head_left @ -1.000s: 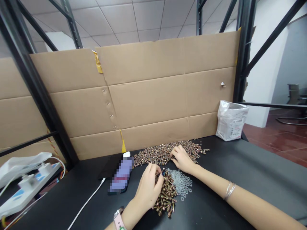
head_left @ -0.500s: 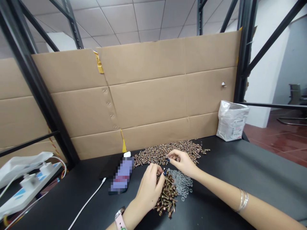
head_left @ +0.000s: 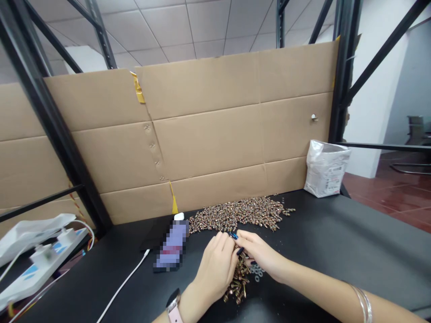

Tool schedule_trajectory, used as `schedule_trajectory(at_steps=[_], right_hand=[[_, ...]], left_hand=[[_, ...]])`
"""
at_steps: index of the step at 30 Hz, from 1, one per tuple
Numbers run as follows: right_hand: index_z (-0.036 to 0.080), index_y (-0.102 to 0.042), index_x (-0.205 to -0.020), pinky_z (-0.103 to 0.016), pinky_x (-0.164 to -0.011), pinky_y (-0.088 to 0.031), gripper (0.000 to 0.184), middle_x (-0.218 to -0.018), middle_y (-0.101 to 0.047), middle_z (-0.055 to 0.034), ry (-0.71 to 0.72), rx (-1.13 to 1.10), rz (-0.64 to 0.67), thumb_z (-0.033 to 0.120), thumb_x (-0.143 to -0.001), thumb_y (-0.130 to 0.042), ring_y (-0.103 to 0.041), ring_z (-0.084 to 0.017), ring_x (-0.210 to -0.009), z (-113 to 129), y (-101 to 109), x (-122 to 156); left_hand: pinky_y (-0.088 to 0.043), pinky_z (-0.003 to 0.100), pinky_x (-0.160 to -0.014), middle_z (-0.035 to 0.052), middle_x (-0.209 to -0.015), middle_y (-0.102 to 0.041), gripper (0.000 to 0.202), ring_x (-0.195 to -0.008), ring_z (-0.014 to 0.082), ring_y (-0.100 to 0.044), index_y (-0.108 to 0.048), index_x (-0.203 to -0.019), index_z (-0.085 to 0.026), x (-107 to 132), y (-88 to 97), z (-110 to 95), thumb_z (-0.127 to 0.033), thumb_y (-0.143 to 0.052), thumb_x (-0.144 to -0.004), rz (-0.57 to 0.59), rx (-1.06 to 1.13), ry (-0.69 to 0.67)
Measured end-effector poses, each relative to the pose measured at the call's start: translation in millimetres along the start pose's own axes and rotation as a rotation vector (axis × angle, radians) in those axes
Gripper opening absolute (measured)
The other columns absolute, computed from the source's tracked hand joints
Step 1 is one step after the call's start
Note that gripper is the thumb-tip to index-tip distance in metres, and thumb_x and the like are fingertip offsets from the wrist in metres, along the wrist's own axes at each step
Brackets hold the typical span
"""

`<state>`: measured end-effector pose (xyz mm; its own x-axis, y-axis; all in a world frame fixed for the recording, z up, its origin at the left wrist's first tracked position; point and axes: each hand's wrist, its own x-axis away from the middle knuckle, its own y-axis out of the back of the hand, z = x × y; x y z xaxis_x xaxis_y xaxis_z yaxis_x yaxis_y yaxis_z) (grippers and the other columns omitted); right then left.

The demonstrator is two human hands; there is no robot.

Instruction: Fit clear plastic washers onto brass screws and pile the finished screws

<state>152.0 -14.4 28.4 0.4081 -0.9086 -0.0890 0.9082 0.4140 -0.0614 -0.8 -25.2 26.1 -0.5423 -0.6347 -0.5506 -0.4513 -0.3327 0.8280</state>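
My left hand (head_left: 218, 261) and my right hand (head_left: 261, 252) meet fingertip to fingertip above a small heap of brass-coloured screws (head_left: 238, 283). Both are closed in a pinch, and whatever sits between the fingers is hidden or too small to name. Clear ring washers (head_left: 257, 272) lie beside that heap, mostly covered by my right hand. Behind my hands spreads a wide pile of similar brass-coloured screws (head_left: 242, 213), along the foot of the cardboard.
A phone (head_left: 171, 246) with a blurred screen lies to the left, near a white cable (head_left: 124, 285). A power strip (head_left: 40, 264) is at far left. A white bag (head_left: 326, 170) stands at back right before the cardboard wall (head_left: 208, 134). Dark metal posts frame the black table (head_left: 336, 251).
My right hand has come back from the edge of the rear pile, down to my left fingertips, and now covers much of the washers. My left hand has shifted slightly right.
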Motion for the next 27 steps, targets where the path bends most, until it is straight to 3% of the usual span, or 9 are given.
schedule_trajectory(at_steps=[3, 6, 10, 15, 18, 23, 27], right_hand=[[0.019, -0.048, -0.072, -0.019, -0.044, -0.026, 0.034, -0.061, -0.038, 0.0045, -0.046, 0.033, -0.031, 0.051, -0.080, -0.050, -0.032, -0.009, -0.053, -4.2, 0.5, -0.6], [0.018, -0.043, -0.059, -0.019, -0.042, -0.024, 0.042, -0.051, -0.036, 0.0048, -0.103, 0.050, -0.022, 0.053, -0.082, -0.043, -0.030, -0.008, -0.047, -5.4, -0.7, 0.5], [0.019, -0.032, -0.056, -0.018, -0.041, -0.019, 0.041, -0.049, -0.029, 0.0079, -0.171, -0.152, 0.031, 0.050, -0.078, -0.050, -0.024, -0.005, -0.043, -1.0, -4.7, 5.2], [0.020, -0.032, -0.062, -0.017, -0.041, -0.019, 0.035, -0.052, -0.031, 0.0084, -0.241, -0.271, -0.022, 0.046, -0.071, -0.055, -0.025, -0.005, -0.042, 0.1, -13.6, 10.0], [0.020, -0.034, -0.063, -0.017, -0.042, -0.022, 0.037, -0.054, -0.031, 0.0080, -0.163, -0.242, -0.055, 0.050, -0.070, -0.056, -0.028, -0.005, -0.044, -5.2, -18.2, 9.3], [0.020, -0.039, -0.069, -0.019, -0.044, -0.022, 0.039, -0.058, -0.032, 0.0069, 0.032, -0.205, -0.039, 0.056, -0.076, -0.053, -0.028, -0.007, -0.047, -15.3, -21.9, 8.3], [0.022, -0.040, -0.077, -0.020, -0.048, -0.029, 0.033, -0.066, -0.036, 0.0051, 0.167, -0.128, -0.088, 0.054, -0.084, -0.046, -0.033, -0.009, -0.054, -9.8, -17.2, 9.6]], left_hand=[[-0.039, 0.036, -0.075, 0.0077, -0.093, -0.052, 0.020, -0.084, 0.0216, -0.046, -0.047, -0.094, -0.018, 0.7, 0.9, -3.8, -0.016, -0.028, -0.090, 0.008, 0.009, -0.022], [-0.038, 0.034, -0.069, 0.0067, -0.085, -0.052, 0.020, -0.078, 0.0208, -0.045, -0.047, -0.085, -0.018, 1.1, 1.3, -5.1, -0.016, -0.028, -0.090, -0.008, -0.036, -0.009], [-0.036, 0.033, -0.065, 0.0062, -0.081, -0.050, 0.017, -0.075, 0.0202, -0.045, -0.046, -0.082, -0.018, 1.1, 0.1, -5.4, -0.016, -0.030, -0.088, -0.055, -0.043, 0.002], [-0.035, 0.031, -0.061, 0.0057, -0.077, -0.048, 0.016, -0.070, 0.0191, -0.045, -0.043, -0.080, -0.019, 2.7, -6.4, -3.4, -0.014, -0.029, -0.087, -0.159, -0.017, -0.038], [-0.035, 0.030, -0.059, 0.0046, -0.074, -0.048, 0.018, -0.068, 0.0180, -0.045, -0.041, -0.076, -0.020, 3.1, -11.8, -2.7, -0.014, -0.028, -0.087, -0.206, 0.009, -0.014], [-0.036, 0.029, -0.060, 0.0029, -0.072, -0.049, 0.021, -0.066, 0.0166, -0.047, -0.041, -0.076, -0.021, 2.8, -18.2, -6.8, -0.019, -0.026, -0.090, -0.260, 0.158, 0.140], [-0.039, 0.028, -0.064, 0.0037, -0.075, -0.053, 0.029, -0.068, 0.0161, -0.050, -0.046, -0.077, -0.020, 2.0, -13.8, -10.8, -0.025, -0.023, -0.094, -0.282, 0.347, 0.276]])
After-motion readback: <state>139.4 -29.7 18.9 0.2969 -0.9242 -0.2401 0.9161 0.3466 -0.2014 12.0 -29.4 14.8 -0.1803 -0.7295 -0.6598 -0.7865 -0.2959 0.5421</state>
